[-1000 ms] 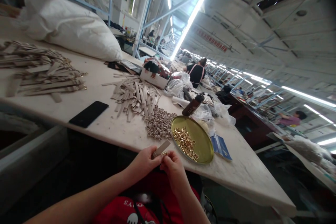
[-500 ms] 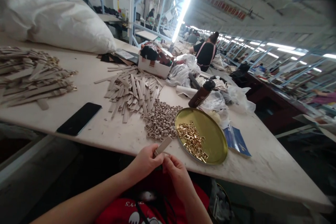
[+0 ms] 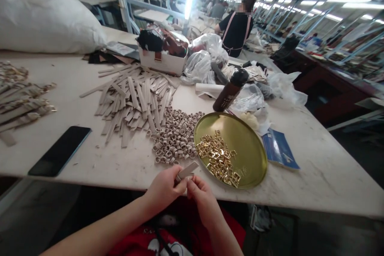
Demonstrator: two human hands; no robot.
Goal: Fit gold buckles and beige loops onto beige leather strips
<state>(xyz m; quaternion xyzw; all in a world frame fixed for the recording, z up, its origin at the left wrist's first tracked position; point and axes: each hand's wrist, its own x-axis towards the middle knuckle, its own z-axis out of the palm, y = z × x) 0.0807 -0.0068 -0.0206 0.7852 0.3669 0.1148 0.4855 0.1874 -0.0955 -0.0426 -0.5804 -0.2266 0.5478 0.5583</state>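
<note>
My left hand (image 3: 163, 188) pinches a short beige strap (image 3: 188, 170) at the table's near edge, its free end pointing toward the gold tray. My right hand (image 3: 201, 197) is closed in a pinch right below the strap's end; what it holds is too small to make out. A round gold tray (image 3: 249, 156) with several gold buckles (image 3: 217, 158) lies just right of my hands. A heap of small beige loops (image 3: 175, 138) sits beside it, and a pile of beige straps (image 3: 135, 102) lies behind that.
A black phone (image 3: 60, 151) lies at the left near the edge. More strap bundles (image 3: 21, 100) are at far left. A brown bottle (image 3: 230, 90), plastic bags (image 3: 204, 58), a white box (image 3: 162, 62), a blue booklet (image 3: 279, 150) and a big white sack (image 3: 45, 16) crowd the back. A person in black (image 3: 237, 26) works beyond.
The view has tilted down and the table fills more of it. My hands stay together on the strap at the table edge, with the right fingers shifted slightly under its end.
</note>
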